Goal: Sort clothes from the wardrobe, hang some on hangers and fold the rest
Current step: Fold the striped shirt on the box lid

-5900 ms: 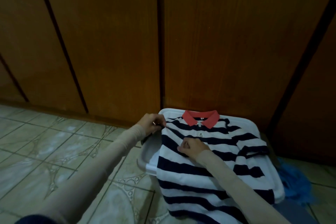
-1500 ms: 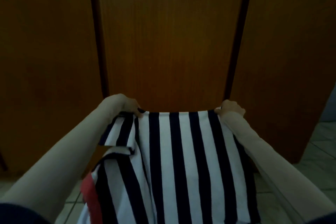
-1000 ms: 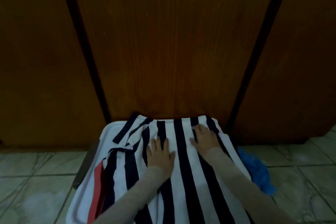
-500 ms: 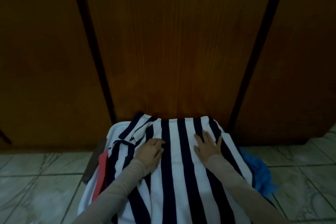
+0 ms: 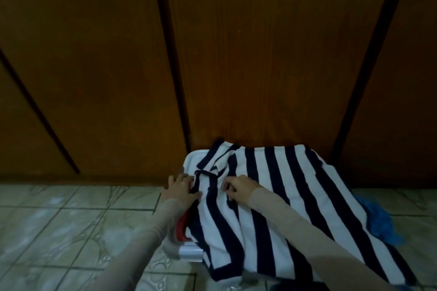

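striped shirt [image 5: 283, 198] spread over white bin [image 5: 189, 165] under both hands, left hand [image 5: 181, 190] flat with straight fingers at shirt's left edge, right hand [image 5: 238, 189] pinching fabric just beside it, wardrobe doors [image 5: 236, 54] beyond

Worn on the head, one wide-angle view only. Looked forward and down from close above the striped shirt [image 5: 279, 198] at lower centre-right of frame; faced wooden wardrobe doors [image 5: 236, 54] filling the upper frame.
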Motion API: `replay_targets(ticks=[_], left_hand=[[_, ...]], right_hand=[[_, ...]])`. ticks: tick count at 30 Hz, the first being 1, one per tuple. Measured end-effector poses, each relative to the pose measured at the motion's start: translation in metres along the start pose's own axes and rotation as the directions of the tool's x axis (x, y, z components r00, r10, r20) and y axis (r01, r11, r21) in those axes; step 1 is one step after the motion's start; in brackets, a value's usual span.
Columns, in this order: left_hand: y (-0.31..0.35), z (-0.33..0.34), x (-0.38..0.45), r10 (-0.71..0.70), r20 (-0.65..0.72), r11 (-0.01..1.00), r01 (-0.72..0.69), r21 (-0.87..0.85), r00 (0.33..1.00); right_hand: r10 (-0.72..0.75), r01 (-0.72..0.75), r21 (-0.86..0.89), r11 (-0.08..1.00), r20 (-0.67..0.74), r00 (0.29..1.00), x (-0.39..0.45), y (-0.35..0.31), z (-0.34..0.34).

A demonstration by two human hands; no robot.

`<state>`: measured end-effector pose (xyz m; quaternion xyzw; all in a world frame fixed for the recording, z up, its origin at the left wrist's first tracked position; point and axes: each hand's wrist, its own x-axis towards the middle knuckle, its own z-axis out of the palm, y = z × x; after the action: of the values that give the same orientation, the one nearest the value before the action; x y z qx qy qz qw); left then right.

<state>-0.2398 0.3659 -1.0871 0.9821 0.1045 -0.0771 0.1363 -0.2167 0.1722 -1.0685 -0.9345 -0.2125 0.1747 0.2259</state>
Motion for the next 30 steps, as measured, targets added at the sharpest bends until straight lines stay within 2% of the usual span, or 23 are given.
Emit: replay_targets(ticks=[3, 6, 8, 9, 10, 11, 13, 15, 18, 22, 24, 26, 28, 30], left_hand=[[0.005, -0.003, -0.002, 0.001, -0.141, 0.999, -0.006, -0.042, 0.99], [0.012, -0.013, 0.0, -0.058, -0.105, 0.95, 0.023, -0.311, 0.993], [0.013, -0.028, 0.002, -0.09, -0.087, 0.846, 0.03, -0.533, 0.992], [0.011, -0.036, 0.004, -0.094, -0.114, 0.835, 0.016, -0.55, 0.989], [0.009, -0.046, 0.006, -0.088, -0.154, 0.873, 0.002, -0.487, 0.984], [0.006, -0.056, 0.011, -0.082, -0.203, 0.941, 0.009, -0.339, 0.976], [0.003, -0.07, 0.017, -0.075, -0.309, 0.997, 0.066, -0.04, 0.948], [0.004, -0.075, 0.017, -0.084, -0.332, 0.995, 0.099, 0.028, 0.94], [-0.001, -0.06, 0.009, -0.16, -0.252, 0.987, 0.163, -0.012, 0.954], [-0.027, -0.043, -0.014, -0.26, -0.038, 0.965, 0.259, -0.043, 0.965], [-0.033, -0.042, -0.03, -0.271, 0.041, 0.959, 0.273, -0.072, 0.962], [-0.035, -0.043, -0.043, -0.242, 0.149, 0.948, 0.266, -0.174, 0.959], [-0.035, -0.046, -0.053, -0.206, 0.336, 0.909, 0.306, -0.281, 0.919], [-0.036, -0.049, -0.059, -0.179, 0.469, 0.913, 0.323, -0.248, 0.865]], right_hand=[[0.046, -0.043, -0.021, 0.999, 0.136, 0.99, 0.002, -0.009, 0.008], [0.067, -0.067, -0.007, 0.998, 0.146, 0.987, 0.003, -0.009, 0.008], [0.093, -0.098, 0.021, 0.995, 0.151, 0.984, 0.003, -0.007, 0.006], [0.105, -0.113, 0.043, 0.993, 0.156, 0.982, 0.004, -0.007, 0.005], [0.107, -0.117, 0.052, 0.992, 0.163, 0.981, 0.004, -0.007, 0.004], [0.1, -0.109, 0.045, 0.993, 0.168, 0.981, 0.005, -0.007, 0.003], [0.097, -0.096, -0.012, 0.995, 0.182, 0.978, 0.007, -0.008, 0.003], [0.106, -0.098, -0.053, 0.994, 0.184, 0.977, 0.008, -0.01, 0.005], [0.121, -0.113, -0.059, 0.992, 0.171, 0.978, 0.01, -0.012, 0.009], [0.122, -0.114, -0.063, 0.992, 0.155, 0.98, 0.012, -0.016, 0.01], [0.116, -0.107, -0.071, 0.992, 0.14, 0.983, 0.013, -0.02, 0.011], [0.103, -0.088, -0.108, 0.99, 0.138, 0.985, 0.013, -0.028, 0.012], [0.091, -0.068, -0.159, 0.985, 0.141, 0.986, 0.01, -0.039, 0.012], [0.079, -0.051, -0.204, 0.978, 0.131, 0.988, 0.005, -0.05, 0.011]])
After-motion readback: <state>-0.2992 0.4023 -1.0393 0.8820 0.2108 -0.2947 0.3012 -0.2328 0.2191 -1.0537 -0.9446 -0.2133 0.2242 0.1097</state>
